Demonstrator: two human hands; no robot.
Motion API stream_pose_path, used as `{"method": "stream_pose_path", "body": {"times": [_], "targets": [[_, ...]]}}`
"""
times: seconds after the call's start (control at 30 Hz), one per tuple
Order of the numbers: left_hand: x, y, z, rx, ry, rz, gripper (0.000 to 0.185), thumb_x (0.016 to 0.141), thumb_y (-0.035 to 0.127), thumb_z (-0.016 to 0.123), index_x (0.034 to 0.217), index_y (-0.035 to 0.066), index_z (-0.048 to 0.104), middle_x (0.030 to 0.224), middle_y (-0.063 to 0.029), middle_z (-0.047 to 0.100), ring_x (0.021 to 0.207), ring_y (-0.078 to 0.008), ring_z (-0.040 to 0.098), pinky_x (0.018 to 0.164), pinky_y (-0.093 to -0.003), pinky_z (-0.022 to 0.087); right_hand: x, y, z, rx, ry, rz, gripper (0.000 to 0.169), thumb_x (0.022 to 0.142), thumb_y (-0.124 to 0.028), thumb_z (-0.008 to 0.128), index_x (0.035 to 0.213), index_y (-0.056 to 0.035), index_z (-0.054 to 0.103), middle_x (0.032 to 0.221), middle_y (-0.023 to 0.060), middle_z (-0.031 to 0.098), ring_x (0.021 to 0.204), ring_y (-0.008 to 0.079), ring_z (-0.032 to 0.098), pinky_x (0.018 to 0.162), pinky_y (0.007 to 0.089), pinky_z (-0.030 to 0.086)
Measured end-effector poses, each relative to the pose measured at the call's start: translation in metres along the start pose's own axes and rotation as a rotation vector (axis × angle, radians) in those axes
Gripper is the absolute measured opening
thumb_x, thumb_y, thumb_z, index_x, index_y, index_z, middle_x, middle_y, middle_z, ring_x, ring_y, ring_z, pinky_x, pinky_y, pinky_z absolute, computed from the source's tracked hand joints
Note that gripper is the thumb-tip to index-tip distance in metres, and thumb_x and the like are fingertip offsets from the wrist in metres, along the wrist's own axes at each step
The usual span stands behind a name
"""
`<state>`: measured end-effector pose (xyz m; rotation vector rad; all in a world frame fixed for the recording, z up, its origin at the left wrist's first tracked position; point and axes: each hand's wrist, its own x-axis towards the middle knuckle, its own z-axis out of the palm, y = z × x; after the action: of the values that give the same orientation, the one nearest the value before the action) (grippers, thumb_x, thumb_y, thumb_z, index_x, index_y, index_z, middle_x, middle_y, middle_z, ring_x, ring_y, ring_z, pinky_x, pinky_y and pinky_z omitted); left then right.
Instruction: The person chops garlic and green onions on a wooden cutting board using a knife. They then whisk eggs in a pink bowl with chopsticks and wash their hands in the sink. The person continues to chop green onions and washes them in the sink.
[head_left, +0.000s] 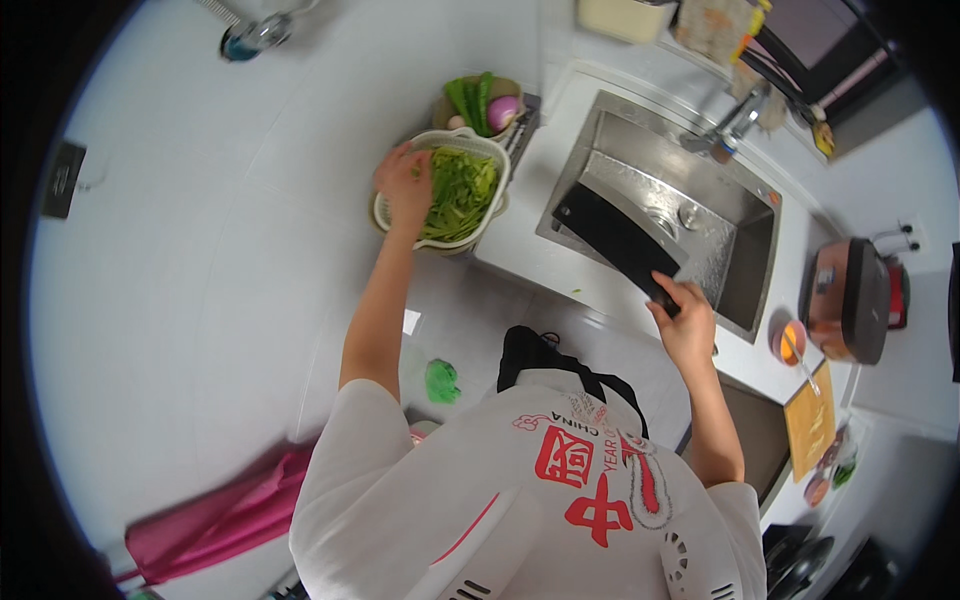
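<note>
My right hand (684, 319) is closed around the handle of a cleaver (619, 236) with a broad, dark blade, held over the near edge of the stainless steel sink. At the left, my left hand (405, 180) is over the left rim of a white plastic colander (504, 161) filled with cut leafy greens (461, 191). Its fingers are bent above the greens; whether they hold any is unclear. Behind the colander, a bowl holds long green peppers (472, 101) and a purple onion (502, 112).
The steel sink (720, 259) with a faucet (727, 127) is set in the white counter (517, 247). Further right stand a small bowl of orange food (789, 343), a rice cooker (847, 300) and a wooden cutting board (811, 427). A green plastic bag (442, 381) lies on the floor.
</note>
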<state>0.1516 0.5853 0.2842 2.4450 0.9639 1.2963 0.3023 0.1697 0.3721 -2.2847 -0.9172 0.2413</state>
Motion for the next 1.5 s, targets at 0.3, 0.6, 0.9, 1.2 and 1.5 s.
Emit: {"method": "stream_pose_path", "body": {"times": [0.3,0.6,0.9,1.2,1.5], "targets": [[-0.018,0.110,-0.019,0.051,0.010,0.202,0.022,0.085,0.016,0.063,0.103,0.004,0.063,0.104,-0.0134,0.058,0.094,-0.0250,0.055,0.079,-0.0371,0.045,-0.182,0.086,-0.030,0.029,0.319,0.694,0.035,0.072,-0.015,0.071,0.106,-0.0138,0.066,0.085,0.0112,0.062,0.076,0.0284,0.062,0.068,0.0368,0.049],[-0.064,0.275,0.041,-0.587,-0.339,0.433,0.008,0.080,0.006,0.067,0.084,-0.001,0.065,0.084,-0.0088,0.063,0.076,-0.0204,0.058,0.067,-0.0323,0.047,-0.311,0.169,-0.034,0.247,1.020,1.071,0.034,0.075,-0.007,0.070,0.109,-0.0019,0.063,0.073,0.0064,0.065,0.066,0.0100,0.058,0.062,0.0250,0.047],[-0.124,0.397,0.074,-0.684,-0.488,0.596,0.011,0.076,-0.003,0.064,0.087,0.000,0.065,0.084,-0.0090,0.063,0.083,-0.0232,0.059,0.081,-0.0396,0.047,-0.332,0.324,-0.118,0.797,1.383,1.006,0.024,0.088,-0.015,0.055,0.107,-0.0023,0.062,0.062,0.0041,0.056,0.044,0.0083,0.049,0.040,0.0239,0.040],[-0.195,0.486,0.086,-0.681,-0.562,0.479,0.016,0.070,-0.006,0.067,0.085,0.000,0.064,0.086,-0.0107,0.064,0.084,-0.0243,0.059,0.079,-0.0334,0.047,-0.285,0.461,-0.192,1.173,0.967,0.942,0.018,0.089,-0.015,0.051,0.090,-0.0006,0.061,0.061,0.0046,0.056,0.043,0.0087,0.047,0.038,0.0234,0.040],[-0.225,0.503,0.081,-0.535,-0.610,0.409,0.011,0.073,-0.005,0.066,0.083,0.000,0.065,0.084,-0.0106,0.065,0.079,-0.0238,0.060,0.075,-0.0317,0.048,-0.292,0.491,-0.212,1.236,1.014,0.995,0.019,0.089,-0.014,0.051,0.099,-0.0008,0.060,0.060,0.0052,0.056,0.041,0.0088,0.045,0.036,0.0226,0.038]]}}
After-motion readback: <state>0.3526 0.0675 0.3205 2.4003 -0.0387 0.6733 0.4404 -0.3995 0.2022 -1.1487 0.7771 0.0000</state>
